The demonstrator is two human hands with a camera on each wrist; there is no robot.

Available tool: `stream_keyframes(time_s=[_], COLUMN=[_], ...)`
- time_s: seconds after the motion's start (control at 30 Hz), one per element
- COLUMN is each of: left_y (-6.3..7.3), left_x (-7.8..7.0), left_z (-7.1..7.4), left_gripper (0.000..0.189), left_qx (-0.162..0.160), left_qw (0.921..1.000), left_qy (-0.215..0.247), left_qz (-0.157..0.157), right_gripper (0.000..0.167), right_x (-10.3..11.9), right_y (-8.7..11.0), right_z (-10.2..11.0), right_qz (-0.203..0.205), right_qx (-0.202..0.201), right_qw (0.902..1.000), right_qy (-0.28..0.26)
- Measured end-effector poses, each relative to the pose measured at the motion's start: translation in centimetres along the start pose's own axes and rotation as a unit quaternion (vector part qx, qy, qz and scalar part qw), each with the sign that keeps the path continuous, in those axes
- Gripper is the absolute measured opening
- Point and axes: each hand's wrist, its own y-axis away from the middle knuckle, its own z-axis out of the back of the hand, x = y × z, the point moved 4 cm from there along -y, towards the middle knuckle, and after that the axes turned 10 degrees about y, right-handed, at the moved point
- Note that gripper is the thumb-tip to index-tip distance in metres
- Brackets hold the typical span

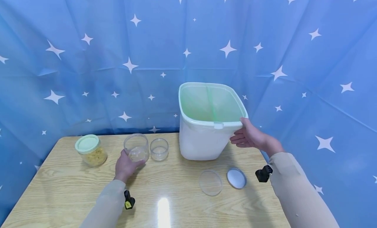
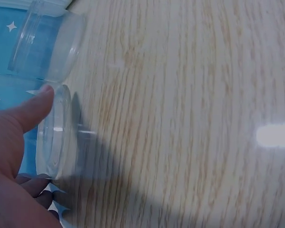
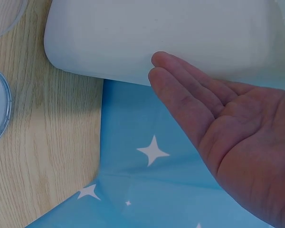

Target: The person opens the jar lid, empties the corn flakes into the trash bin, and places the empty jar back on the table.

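Observation:
My left hand (image 1: pixel 126 165) grips the larger clear jar (image 1: pixel 136 143) low on its side, thumb on the right and fingers round the left. In the left wrist view the thumb presses the jar (image 2: pixel 61 133) near its base. A smaller clear jar (image 1: pixel 159 150) stands just to its right. My right hand (image 1: pixel 250 134) is at the right front corner of a white bin (image 1: pixel 197 141) with a pale green rim and no lid on top. Its thumb is up at the rim, and its straight fingers (image 3: pixel 178 97) lie along the bin's side in the right wrist view.
A jar of yellow pieces with a pale green lid (image 1: pixel 92 152) stands at the left of the wooden table (image 1: pixel 88 192). A clear disc (image 1: pixel 210 182) and a silvery round lid (image 1: pixel 236 178) lie before the bin. A blue starry curtain (image 1: pixel 159 41) hangs behind.

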Motion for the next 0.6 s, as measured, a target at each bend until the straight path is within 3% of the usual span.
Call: stream_keyframes(time_s=[0.6], left_y=[0.57], left_x=[-0.46], left_z=[0.86], left_gripper=[0.095], left_qx=[-0.010], left_qw=[0.9982], left_qy=[-0.048], left_qz=[-0.033], right_gripper=[0.098], right_x=[0.04], right_y=[0.13], right_z=[-0.14], right_qz=[-0.003], right_qx=[0.007], right_qw=[0.9999], right_qy=[0.012])
